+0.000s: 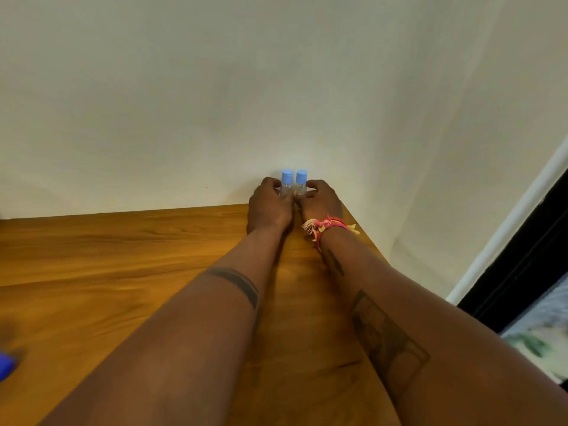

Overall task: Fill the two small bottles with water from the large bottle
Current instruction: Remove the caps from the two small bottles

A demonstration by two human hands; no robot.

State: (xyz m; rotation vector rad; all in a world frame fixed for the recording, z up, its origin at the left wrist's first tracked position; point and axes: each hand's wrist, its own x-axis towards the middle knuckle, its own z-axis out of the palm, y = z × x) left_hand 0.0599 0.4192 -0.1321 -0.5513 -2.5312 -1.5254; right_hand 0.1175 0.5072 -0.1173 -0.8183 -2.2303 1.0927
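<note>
Bottles come first: two small clear plastic bottles, the left one (286,187) and the right one (301,186), each with a light blue cap, stand upright side by side at the far right corner of the brown wooden table (123,265), against the plain white wall (276,87). The left hand (269,207) curls its fingers around the left bottle. The right hand (321,202) curls around the right bottle. A pink and yellow string band (325,226) wraps the right wrist.
</note>
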